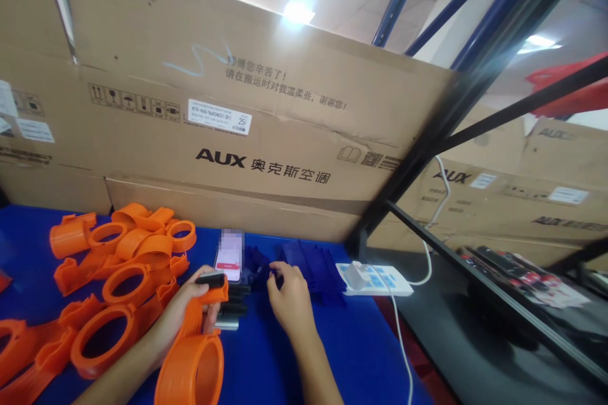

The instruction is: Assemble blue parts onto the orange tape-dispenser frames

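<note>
In my left hand [190,304] is an orange plastic ring holder [192,364], its wide ring hanging low toward me. A black piece [210,280] lies across the holder's upper end, under my thumb. My right hand [289,297] is over the blue cloth, fingers curled and thumb near the index finger at the edge of a dark blue fabric piece [256,262]. Whatever is between those fingertips is too small to make out. Several black and silver pieces [232,307] lie between the hands. More folded dark blue fabric [313,269] is just beyond my right hand.
A heap of orange ring holders [128,278] covers the left side of the blue table cover [266,367]. A phone [229,256] leans near the large cardboard box [266,120] behind. On the right are a white power strip [380,280], its cable, and a dark metal rack post [403,183].
</note>
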`<state>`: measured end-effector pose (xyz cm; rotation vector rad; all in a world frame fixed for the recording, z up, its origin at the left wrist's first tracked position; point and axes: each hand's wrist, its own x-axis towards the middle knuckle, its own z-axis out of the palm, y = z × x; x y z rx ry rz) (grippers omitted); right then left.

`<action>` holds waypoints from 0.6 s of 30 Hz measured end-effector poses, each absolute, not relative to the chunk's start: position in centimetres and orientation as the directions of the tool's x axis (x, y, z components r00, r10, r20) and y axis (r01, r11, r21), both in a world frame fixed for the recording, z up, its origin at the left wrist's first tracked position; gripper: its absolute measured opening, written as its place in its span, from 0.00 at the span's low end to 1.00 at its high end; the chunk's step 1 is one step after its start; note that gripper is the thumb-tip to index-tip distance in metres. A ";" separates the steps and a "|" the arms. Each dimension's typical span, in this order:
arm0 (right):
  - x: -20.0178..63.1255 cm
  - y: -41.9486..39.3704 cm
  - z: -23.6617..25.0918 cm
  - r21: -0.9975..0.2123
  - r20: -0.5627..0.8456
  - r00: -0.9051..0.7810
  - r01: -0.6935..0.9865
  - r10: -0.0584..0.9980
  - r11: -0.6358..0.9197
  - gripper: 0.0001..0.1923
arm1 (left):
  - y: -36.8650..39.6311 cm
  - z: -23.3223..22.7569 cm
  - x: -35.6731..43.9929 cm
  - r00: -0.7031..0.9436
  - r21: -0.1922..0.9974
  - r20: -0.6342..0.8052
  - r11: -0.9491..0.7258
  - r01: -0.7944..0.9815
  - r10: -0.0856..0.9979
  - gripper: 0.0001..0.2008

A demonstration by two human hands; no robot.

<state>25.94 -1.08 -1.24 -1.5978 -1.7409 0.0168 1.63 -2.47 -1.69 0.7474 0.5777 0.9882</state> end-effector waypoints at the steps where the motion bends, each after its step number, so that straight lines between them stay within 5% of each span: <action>1: 25.9 -1.0 -1.3 -0.475 0.510 0.055 0.850 0.859 0.228 0.11 | -2.4 -1.8 1.6 0.440 0.781 -0.099 0.343 -0.522 0.893 0.06; 11: 25.7 -0.9 -1.3 -0.440 0.512 -0.069 0.835 0.856 0.331 0.11 | -2.3 -1.5 2.3 0.404 0.834 -0.088 0.289 -0.470 0.910 0.09; 18: 24.6 -2.0 -1.0 -0.405 0.473 -0.134 0.844 0.871 0.350 0.26 | -2.4 -1.4 2.2 0.393 0.844 -0.097 0.285 -0.455 0.914 0.08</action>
